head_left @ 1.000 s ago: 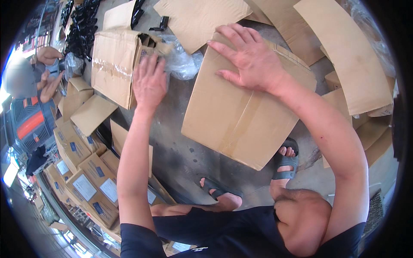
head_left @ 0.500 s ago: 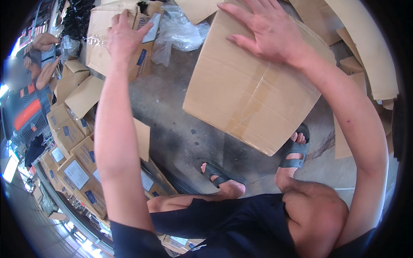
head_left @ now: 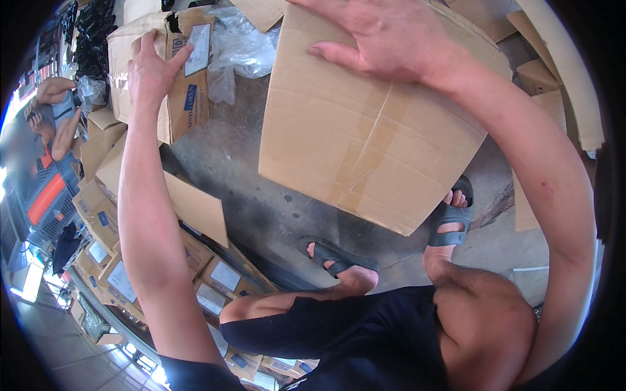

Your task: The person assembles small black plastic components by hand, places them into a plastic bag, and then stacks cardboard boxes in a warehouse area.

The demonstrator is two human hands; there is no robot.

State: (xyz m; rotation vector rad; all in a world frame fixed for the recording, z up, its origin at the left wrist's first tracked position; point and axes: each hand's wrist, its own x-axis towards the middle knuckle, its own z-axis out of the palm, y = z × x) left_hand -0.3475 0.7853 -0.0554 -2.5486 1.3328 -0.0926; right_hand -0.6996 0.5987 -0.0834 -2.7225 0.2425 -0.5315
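My right hand [head_left: 391, 42] lies flat on a large plain brown cardboard box [head_left: 365, 130], thumb stretched out. Clear tape runs along a seam on the box's face, and its lower corner reaches close to my right foot. At the upper left, my left hand [head_left: 154, 68] rests with fingers and thumb spread on a smaller, worn cardboard box [head_left: 186, 107]. That box has a torn hole at its top edge, a white label [head_left: 197, 51] and blue printed patches. Crumpled clear plastic [head_left: 241, 55] lies between the two boxes.
Several labelled cartons [head_left: 225, 277] are piled at the left, with an open cardboard flap [head_left: 195, 205] above them. Loose cardboard sheets [head_left: 567, 72] stand at the right. Another person [head_left: 62, 120] is at the far left near black plastic [head_left: 98, 39]. My sandalled feet [head_left: 339, 260] are on the concrete floor.
Both hands and both boxes appear further left, and the view has shifted somewhat. More of the smaller box's printed side shows. Each hand stays on its box.
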